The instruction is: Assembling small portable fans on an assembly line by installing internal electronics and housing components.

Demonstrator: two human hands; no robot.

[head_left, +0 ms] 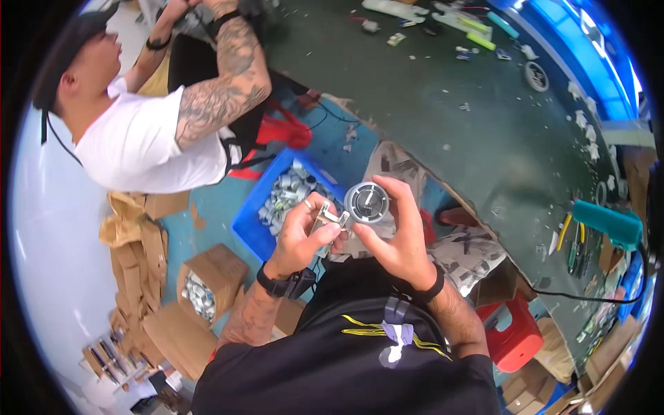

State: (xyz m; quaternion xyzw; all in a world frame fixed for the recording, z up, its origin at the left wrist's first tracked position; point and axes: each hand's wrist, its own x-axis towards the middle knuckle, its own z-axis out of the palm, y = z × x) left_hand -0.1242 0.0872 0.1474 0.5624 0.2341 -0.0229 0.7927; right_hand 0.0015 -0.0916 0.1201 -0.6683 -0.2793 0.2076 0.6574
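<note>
A round grey housing with a black, dial-like face sits in my right hand, gripped between thumb and fingers with its face up. Close beside it, my left hand pinches a small pale bracket-shaped part with two raised ends. The two pieces are held near each other in front of my body; whether they touch or are joined I cannot tell. Below the hands a blue bin holds many loose grey parts.
A co-worker sits at the far left. The dark green table on the right carries scraps, green cylindrical cells, pliers and a teal corded tool. Around me stand a red stool and a cardboard box.
</note>
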